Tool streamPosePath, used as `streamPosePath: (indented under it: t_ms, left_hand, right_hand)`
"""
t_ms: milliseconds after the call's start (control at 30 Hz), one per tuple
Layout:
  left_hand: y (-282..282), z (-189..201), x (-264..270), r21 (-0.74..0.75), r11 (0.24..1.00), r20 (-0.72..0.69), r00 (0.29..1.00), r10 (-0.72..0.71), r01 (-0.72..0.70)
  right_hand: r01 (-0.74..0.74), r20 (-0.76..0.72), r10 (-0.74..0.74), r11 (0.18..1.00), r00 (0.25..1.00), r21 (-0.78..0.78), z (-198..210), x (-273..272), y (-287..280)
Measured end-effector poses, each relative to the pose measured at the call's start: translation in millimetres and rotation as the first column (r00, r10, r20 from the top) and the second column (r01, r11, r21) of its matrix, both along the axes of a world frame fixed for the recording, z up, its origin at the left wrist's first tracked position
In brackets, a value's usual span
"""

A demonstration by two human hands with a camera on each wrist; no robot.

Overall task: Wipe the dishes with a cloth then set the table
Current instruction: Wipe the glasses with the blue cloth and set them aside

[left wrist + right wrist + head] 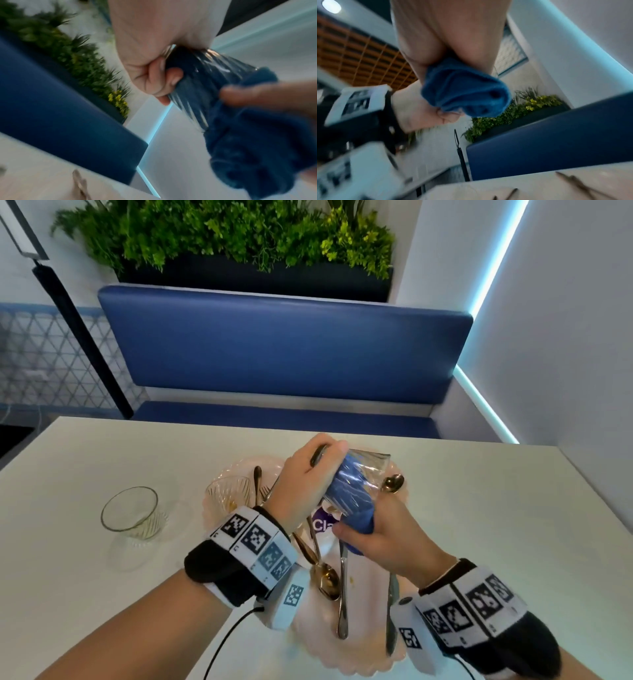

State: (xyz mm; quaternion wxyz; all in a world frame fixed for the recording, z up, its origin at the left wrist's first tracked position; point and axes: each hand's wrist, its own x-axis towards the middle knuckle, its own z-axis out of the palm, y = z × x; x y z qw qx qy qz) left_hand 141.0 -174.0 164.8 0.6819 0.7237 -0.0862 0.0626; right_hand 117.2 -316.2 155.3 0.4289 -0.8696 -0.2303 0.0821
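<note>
We grip the ribbed clear glass (356,474) in our left hand (301,484), its long axis pointing towards our right hand (387,535), which clasps the blue cloth (356,515) stuffed inside.

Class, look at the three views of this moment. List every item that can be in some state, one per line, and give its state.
Glass: off the table, tilted, cloth stuffed inside.
Cloth: bunched, partly in the glass.
Left hand: grips the glass.
Right hand: grips the cloth.
Glass bowl: upright on the table, empty.
Second glass bowl: on the pink plate, residue inside.
Pink plate: on the table, holding cutlery.
Gold spoon: lying on the plate.
</note>
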Motion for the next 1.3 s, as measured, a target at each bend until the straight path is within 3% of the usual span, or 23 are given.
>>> streamPosePath:
  t_ms: [33,100,133,200,267,300,367,433,500,567,633,667,700,767,833,900,967,1033,1067,1100,1167,1233,1300]
  left_hand:
    - [1,-1,-1,0.049,0.999,0.153,0.988,-0.018,0.011]
    - [4,-5,2,0.188,0.982,0.367,0.929,-0.046,-0.026]
    - [4,-8,5,0.268,0.963,0.401,0.913,-0.071,-0.042]
    - [5,-13,10,0.367,0.93,0.324,0.938,-0.123,-0.005]
    - [2,-13,10,0.334,0.935,0.094,0.983,-0.157,0.117]
    - [1,-8,7,0.232,0.959,-0.088,0.985,-0.147,0.164]
    - [4,-5,8,-0.114,0.978,-0.483,0.85,-0.209,0.176]
    - [10,-6,11,-0.277,0.952,-0.652,0.703,-0.284,0.127]
    - [7,-5,12,-0.178,0.984,-0.726,0.673,-0.143,0.017]
    - [1,-4,11,-0.051,0.994,-0.678,0.734,0.036,-0.096]
    - [0,-6,9,-0.045,0.977,-0.437,0.884,0.167,-0.207]
    - [4,-10,6,-0.013,0.983,-0.191,0.965,0.178,-0.184]
    - [11,-14,3,0.067,0.986,0.058,0.987,0.147,-0.151]
    - [31,-23,1,0.221,0.97,0.311,0.95,0.026,-0.099]
    - [44,-27,2,0.305,0.952,0.318,0.946,-0.067,-0.035]
    - [52,-24,0,0.275,0.96,0.182,0.977,-0.111,0.058]
    - [60,-25,7,0.014,0.995,-0.212,0.972,-0.098,0.104]
    - [72,-28,13,-0.221,0.971,-0.604,0.769,-0.209,0.09]
    - [76,-28,13,-0.238,0.968,-0.652,0.725,-0.22,0.08]
    - [78,-27,12,-0.222,0.974,-0.644,0.742,-0.188,0.054]
    - [82,-25,11,-0.111,0.994,-0.474,0.878,-0.066,0.015]
    - [85,-23,3,0.002,0.999,-0.163,0.986,-0.032,0.033]
    - [90,-24,-7,0.152,0.988,0.079,0.996,-0.042,0.029]
  right_hand:
    - [0.026,-0.129,-0.002,0.982,0.992,0.187,9,-2,-3]
    - [0.12,-0.399,0.128,0.833,0.908,0.54,19,-3,-8]
    - [0.174,-0.471,0.208,0.744,0.857,0.645,19,-1,-11]
    - [0.265,-0.536,0.215,0.685,0.816,0.679,13,3,-14]
    - [0.265,-0.479,0.06,0.771,0.876,0.58,7,7,-15]
    - [0.22,-0.356,-0.05,0.862,0.933,0.456,3,8,-16]
    - [0.106,0.05,-0.108,0.993,0.993,0.05,-1,9,-16]
    - [0.037,0.229,0.029,0.96,0.973,-0.277,-3,8,-9]
    - [-0.02,0.186,0.088,0.942,0.979,-0.336,-1,3,0]
    - [-0.033,0.097,0.054,0.977,0.994,-0.209,4,-1,7]
    - [0.017,-0.149,-0.001,0.994,0.989,0.106,11,-2,11]
    - [0.071,-0.301,0.022,0.952,0.953,0.297,14,-3,13]
    - [0.146,-0.425,0.075,0.874,0.902,0.464,16,-4,15]
    - [0.326,-0.587,0.212,0.663,0.781,0.673,18,-2,22]
    - [0.402,-0.616,0.213,0.591,0.758,0.699,14,-2,30]
    - [0.309,-0.503,0.049,0.737,0.863,0.601,5,-3,40]
    - [0.151,-0.163,-0.106,0.945,0.981,0.291,0,-4,49]
    - [0.033,0.083,-0.037,0.998,0.996,0.055,-7,-5,60]
    - [0.007,0.074,-0.009,1.0,0.997,0.031,-8,-5,66]
    - [-0.007,0.014,0.006,0.999,1.0,0.047,-6,-7,70]
    - [0.023,-0.252,0.054,0.956,0.966,0.294,4,-9,75]
    - [0.199,-0.534,0.256,0.732,0.806,0.652,13,-11,78]
    - [0.332,-0.563,0.353,0.536,0.747,0.776,12,-10,81]
